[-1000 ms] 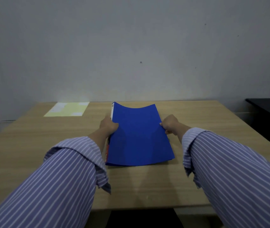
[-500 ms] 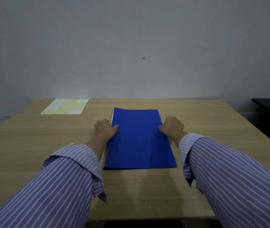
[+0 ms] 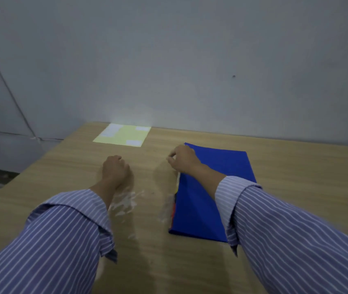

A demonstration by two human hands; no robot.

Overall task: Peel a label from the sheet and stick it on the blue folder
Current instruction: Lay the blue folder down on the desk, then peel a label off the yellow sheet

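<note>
The blue folder (image 3: 215, 187) lies flat on the wooden table, right of centre, with coloured papers showing along its left edge. The pale yellow label sheet (image 3: 124, 135), carrying a few white labels, lies at the table's far edge, left of the folder. My left hand (image 3: 116, 170) rests on the bare table left of the folder, fingers curled, holding nothing. My right arm crosses over the folder, and my right hand (image 3: 182, 159) is at its far left corner, fingers bent together with nothing visible in them.
The wooden table (image 3: 306, 177) ends at a grey wall behind. Its left edge drops to the floor past the label sheet. A thin cable (image 3: 10, 98) runs down the wall at the left. Striped sleeves cover both forearms.
Both hands have let go of the folder's sides. The left hand moved left onto the table and the right hand crossed to the folder's far left corner. The view swung left.
</note>
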